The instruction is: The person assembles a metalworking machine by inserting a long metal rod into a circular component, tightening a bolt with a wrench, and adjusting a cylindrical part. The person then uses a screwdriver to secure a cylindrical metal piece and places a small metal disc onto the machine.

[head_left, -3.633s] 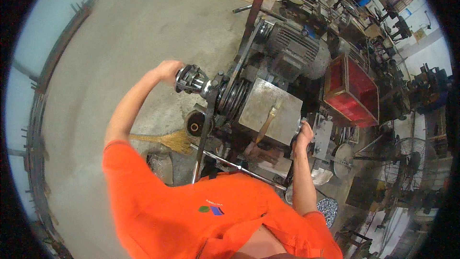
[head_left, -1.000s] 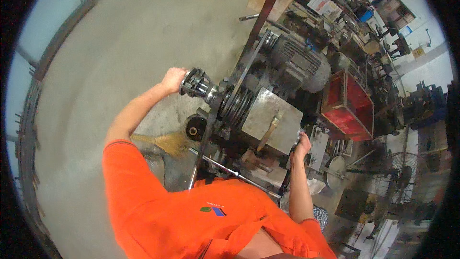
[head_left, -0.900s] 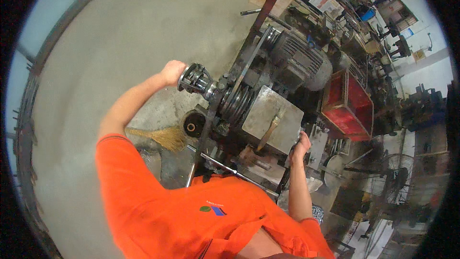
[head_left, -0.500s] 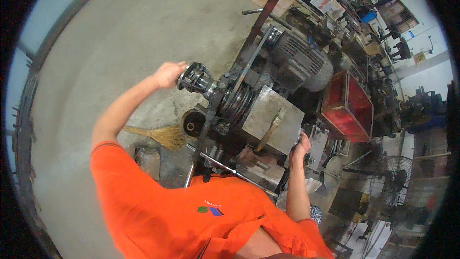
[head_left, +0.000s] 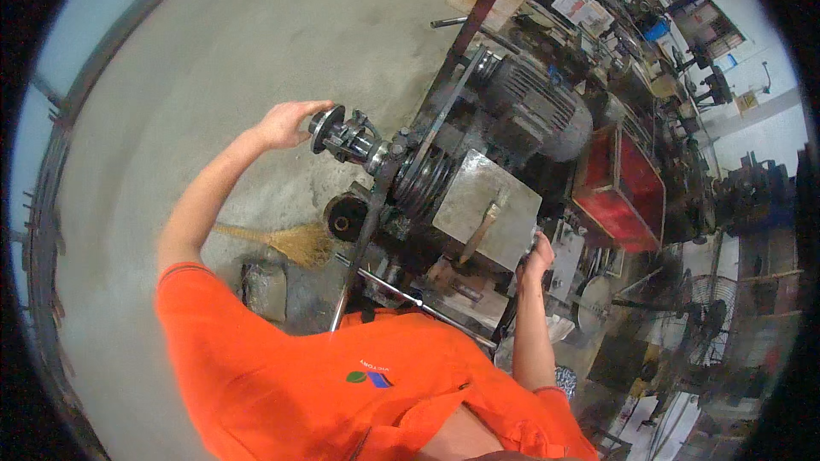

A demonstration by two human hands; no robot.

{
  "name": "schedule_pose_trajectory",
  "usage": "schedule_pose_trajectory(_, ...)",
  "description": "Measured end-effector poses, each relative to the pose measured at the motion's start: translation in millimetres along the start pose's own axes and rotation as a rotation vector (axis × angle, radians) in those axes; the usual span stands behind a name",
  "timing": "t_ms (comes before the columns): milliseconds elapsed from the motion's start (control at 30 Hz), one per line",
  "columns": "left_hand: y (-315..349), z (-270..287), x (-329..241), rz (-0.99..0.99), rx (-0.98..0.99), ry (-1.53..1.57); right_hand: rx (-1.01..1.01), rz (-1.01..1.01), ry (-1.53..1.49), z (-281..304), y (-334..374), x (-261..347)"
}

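Observation:
My left hand is at the outer end of a machine's spindle, its fingers and thumb bent around the rim of a dark round flange. Behind that flange, a linkage with small arms joins a shaft running into the belt pulleys. My right hand is closed at the near right edge of a flat grey metal plate; what its fingers grip is hidden. A brush with a wooden handle lies on the plate.
A finned electric motor sits behind the plate, linked by a belt. To its right is a red metal box. A straw broom lies on the floor at left. A metal bar crosses before my body. A fan stands far right.
The flange has shifted outward to the left along the shaft, and the linkage arms look drawn in closer. My left hand has moved slightly left with it. The right hand stays put.

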State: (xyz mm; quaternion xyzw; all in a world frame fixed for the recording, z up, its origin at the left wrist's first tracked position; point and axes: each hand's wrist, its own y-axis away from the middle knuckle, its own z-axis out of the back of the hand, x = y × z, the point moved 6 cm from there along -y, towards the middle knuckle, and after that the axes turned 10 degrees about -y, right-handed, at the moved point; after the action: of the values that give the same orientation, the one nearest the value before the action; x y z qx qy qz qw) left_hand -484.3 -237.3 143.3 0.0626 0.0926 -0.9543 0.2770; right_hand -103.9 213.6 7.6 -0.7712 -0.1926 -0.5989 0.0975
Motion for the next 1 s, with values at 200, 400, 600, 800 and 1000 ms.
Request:
schedule_pose_trajectory(200,-12.1,-53.0,8.2,0.043,-0.073,-0.022,-0.014,-0.004,0.018,-0.8,0.2,-0.1)
schedule_pose_trajectory(400,-25.5,-62.4,-4.7,0.062,-0.093,-0.023,-0.068,0.004,0.131,3.2,3.4,3.3)
schedule_pose_trajectory(600,-13.9,-39.4,-17.5,0.062,-0.119,-0.107,-0.056,0.116,0.194,-21.8,18.3,27.0)
schedule_pose_trajectory(800,-22.5,-58.4,-3.2,0.093,-0.046,-0.058,-0.049,0.102,0.006,-27.5,21.2,29.8)
schedule_pose_trajectory(1000,-18.5,-50.0,-11.2,0.077,-0.105,0.006,-0.083,0.141,0.135,-28.0,27.0,36.0)
